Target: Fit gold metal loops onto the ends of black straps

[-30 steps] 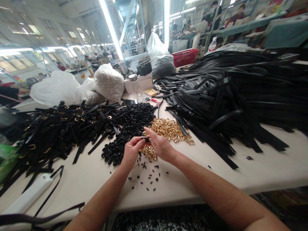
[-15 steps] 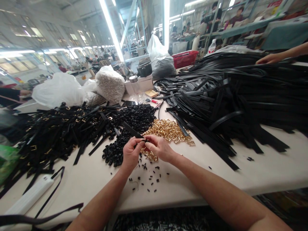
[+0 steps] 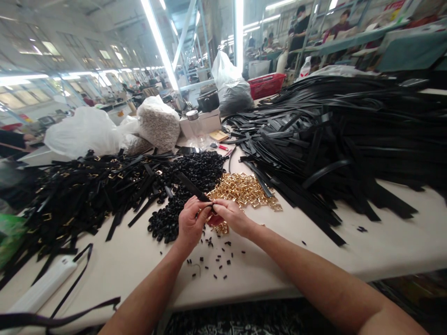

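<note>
A short black strap [image 3: 191, 184] runs up and to the left from my hands. My left hand [image 3: 192, 219] is closed on it near its lower end. Fingertips of my right hand [image 3: 232, 216] pinch at that same end, touching the left fingers; the exact part between them is hidden. Just behind the hands lies a heap of gold buckles [image 3: 244, 190]. To its left spreads a pile of small black loops [image 3: 200, 163], partly under the strap. Several tiny black bits [image 3: 220, 265] are scattered on the table below my hands.
Finished-looking black straps with gold buckles [image 3: 80, 195] are heaped at left. Long black strips [image 3: 314, 139] cover the right side. Behind stand white plastic bags [image 3: 159, 123], a clear jar [image 3: 193, 122] and a red basket [image 3: 267, 85]. A white device [image 3: 45, 284] lies front left on the pale table [image 3: 272, 274].
My right fingers have shifted slightly and curled more around the strap's end. Another person's hand at the upper right has left the view. The camera has turned a little.
</note>
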{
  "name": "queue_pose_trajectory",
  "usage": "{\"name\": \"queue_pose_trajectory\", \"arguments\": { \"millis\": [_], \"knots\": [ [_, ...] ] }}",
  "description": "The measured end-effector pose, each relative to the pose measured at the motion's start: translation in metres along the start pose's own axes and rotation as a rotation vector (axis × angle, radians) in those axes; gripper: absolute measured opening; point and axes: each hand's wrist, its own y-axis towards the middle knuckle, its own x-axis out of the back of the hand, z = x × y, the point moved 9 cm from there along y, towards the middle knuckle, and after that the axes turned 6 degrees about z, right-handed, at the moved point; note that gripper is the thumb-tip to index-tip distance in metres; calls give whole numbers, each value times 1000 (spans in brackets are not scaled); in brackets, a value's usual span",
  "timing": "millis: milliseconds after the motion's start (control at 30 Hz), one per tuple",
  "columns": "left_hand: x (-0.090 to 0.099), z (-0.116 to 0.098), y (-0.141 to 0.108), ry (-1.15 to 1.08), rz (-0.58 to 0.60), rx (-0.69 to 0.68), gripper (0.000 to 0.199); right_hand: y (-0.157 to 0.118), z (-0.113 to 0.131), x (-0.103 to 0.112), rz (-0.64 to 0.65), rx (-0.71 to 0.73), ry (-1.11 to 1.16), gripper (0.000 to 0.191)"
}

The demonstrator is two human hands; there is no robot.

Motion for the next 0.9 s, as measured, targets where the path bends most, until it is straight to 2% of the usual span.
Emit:
{"name": "queue_pose_trajectory", "arguments": {
  "millis": [133,367,533,733,900],
  "knots": [
    [-1,6,-2,-9,5,51,13,0,2,2,-15,39,-128,15],
    [1,9,1,-31,-34,127,13,-4,16,5,-90,128,-460,21],
    [-7,16,-3,-155,-28,196,16,-7,24,11,-159,180,-590,22],
    [-5,20,-9,-364,-114,254,17,-12,40,21,-282,243,-676,26],
    [-12,53,-13,-792,-170,545,26,-15,42,16,-246,237,-714,24]
  ]
}}
